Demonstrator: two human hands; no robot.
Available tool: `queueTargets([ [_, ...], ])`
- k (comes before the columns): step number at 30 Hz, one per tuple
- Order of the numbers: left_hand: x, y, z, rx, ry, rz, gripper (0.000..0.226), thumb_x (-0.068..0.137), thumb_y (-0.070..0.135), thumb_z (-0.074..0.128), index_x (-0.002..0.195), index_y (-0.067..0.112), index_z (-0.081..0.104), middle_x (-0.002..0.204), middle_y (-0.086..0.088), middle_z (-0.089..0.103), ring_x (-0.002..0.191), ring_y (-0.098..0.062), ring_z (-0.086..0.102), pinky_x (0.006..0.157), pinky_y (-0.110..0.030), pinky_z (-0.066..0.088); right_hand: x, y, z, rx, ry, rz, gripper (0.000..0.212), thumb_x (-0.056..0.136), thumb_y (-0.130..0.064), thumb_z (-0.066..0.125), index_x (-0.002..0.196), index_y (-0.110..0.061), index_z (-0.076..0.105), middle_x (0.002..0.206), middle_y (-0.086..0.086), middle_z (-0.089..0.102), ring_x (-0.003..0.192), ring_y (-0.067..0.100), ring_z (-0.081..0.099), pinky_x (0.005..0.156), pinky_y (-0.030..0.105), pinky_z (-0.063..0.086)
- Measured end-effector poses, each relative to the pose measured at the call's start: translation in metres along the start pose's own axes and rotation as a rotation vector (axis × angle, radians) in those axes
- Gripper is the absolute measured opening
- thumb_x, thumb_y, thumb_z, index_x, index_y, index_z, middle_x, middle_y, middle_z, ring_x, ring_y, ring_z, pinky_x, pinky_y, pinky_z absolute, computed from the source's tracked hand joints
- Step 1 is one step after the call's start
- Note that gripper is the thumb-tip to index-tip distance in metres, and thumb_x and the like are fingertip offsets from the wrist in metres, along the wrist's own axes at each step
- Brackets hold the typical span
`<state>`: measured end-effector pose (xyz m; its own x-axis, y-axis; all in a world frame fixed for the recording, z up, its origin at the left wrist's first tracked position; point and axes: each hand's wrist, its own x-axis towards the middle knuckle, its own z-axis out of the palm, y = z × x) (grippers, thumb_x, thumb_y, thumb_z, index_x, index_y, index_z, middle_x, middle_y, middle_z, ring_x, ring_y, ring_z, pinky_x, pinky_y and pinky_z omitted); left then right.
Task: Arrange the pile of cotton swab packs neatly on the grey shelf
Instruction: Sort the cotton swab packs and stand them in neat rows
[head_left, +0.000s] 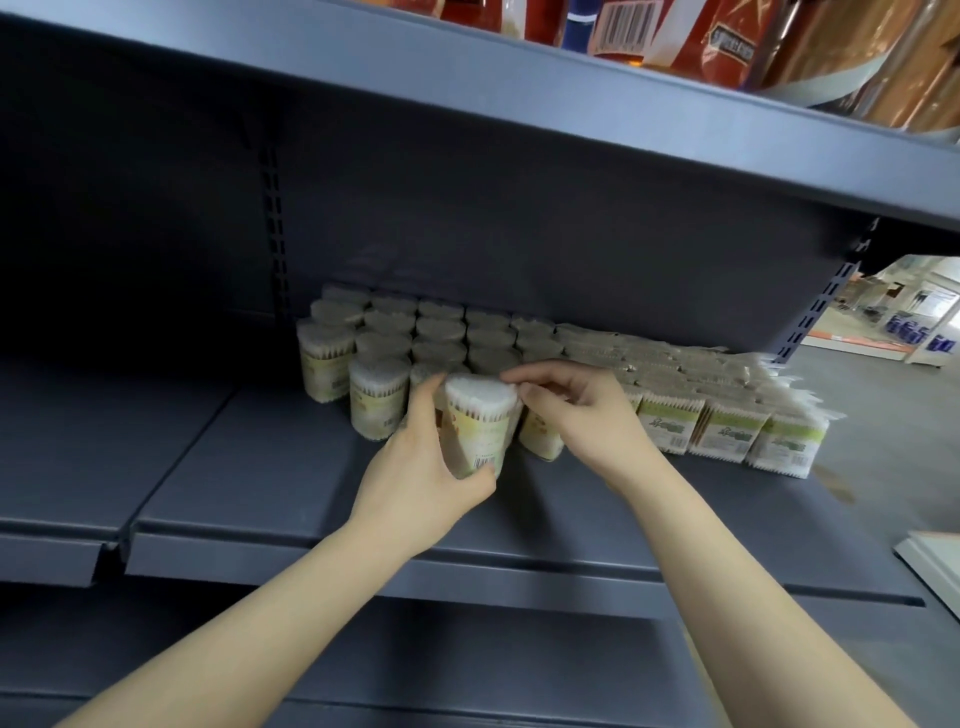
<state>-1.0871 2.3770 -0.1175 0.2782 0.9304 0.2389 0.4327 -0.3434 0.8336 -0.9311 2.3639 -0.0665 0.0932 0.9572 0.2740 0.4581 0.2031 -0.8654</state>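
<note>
Standing upright at the front of the grey metal shelf (270, 467), one round clear-plastic pack of white-tipped cotton swabs (480, 426) is being set into place; this pack is taken as the landmark for all that follows. It is gripped by the left hand (431, 467), the fingers curled round its left side and the thumb laid across its lower front beside the barcode label. Its upper right rim is pinched by the fingertips (511, 387) of the right hand (587, 415), the remaining fingers of that hand being curled above a neighbouring pack. Whether the base is already seated on the shelf cannot be told. Behind and to the left of the landmark, a block of like round packs (415, 332) is ranged in rows, upright and touching. Just beside it to the left a single round front pack (376, 397) is stood; just beside it to the right another round pack (543, 434) is partly hidden by the right hand. Further right, flat rectangular clear-wrapped swab packs with green labels (727, 415) are stood in a tight row. Above everything, orange and red packaged goods (727, 47) are held on an upper shelf. The step in hand is judged to be the seating of a pack into the front row; for the next move, a level lowering, alignment with the neighbours and release are called for.
</note>
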Motion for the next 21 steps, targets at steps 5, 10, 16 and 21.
queueTargets([
  [5, -0.007, -0.002, -0.010, 0.038, -0.005, 0.036, 0.084, 0.070, 0.028, 0.067, 0.129, 0.051, 0.012, 0.111, 0.006, 0.056, 0.082, -0.018, 0.060, 0.069, -0.040, 0.052, 0.006, 0.000, 0.012, -0.040, -0.018, -0.017, 0.023, 0.088, -0.004, 0.055, 0.088, -0.024, 0.066, 0.078, -0.015, 0.064, 0.073, 0.001, 0.056, 0.070, 0.010, 0.043],
  [10, -0.012, -0.010, -0.022, 0.090, 0.022, 0.030, 0.071, 0.073, 0.027, 0.067, 0.115, 0.053, 0.017, 0.111, 0.011, 0.045, 0.091, -0.016, 0.054, 0.074, -0.037, 0.050, 0.013, 0.001, 0.024, -0.096, 0.007, -0.024, 0.022, 0.087, -0.004, 0.055, 0.089, -0.023, 0.067, 0.085, -0.009, 0.066, 0.078, 0.004, 0.058, 0.072, 0.012, 0.044],
  [16, -0.012, -0.026, -0.035, 0.078, 0.077, 0.003, 0.062, 0.073, 0.023, 0.068, 0.112, 0.039, 0.023, 0.117, 0.008, 0.043, 0.098, -0.014, 0.049, 0.077, -0.035, 0.048, 0.018, -0.002, 0.041, -0.157, 0.043, -0.041, 0.027, 0.085, 0.002, 0.050, 0.087, -0.020, 0.067, 0.084, -0.010, 0.064, 0.082, 0.009, 0.060, 0.075, 0.018, 0.044],
  [21, -0.014, -0.035, -0.046, 0.180, 0.117, -0.018, 0.056, 0.077, 0.021, 0.066, 0.119, 0.028, 0.029, 0.114, 0.009, 0.035, 0.096, -0.016, 0.048, 0.070, -0.032, 0.046, 0.022, -0.001, 0.053, -0.201, 0.040, -0.050, 0.030, 0.082, 0.001, 0.048, 0.085, -0.025, 0.064, 0.080, -0.013, 0.063, 0.069, 0.005, 0.055, 0.063, 0.013, 0.041],
])
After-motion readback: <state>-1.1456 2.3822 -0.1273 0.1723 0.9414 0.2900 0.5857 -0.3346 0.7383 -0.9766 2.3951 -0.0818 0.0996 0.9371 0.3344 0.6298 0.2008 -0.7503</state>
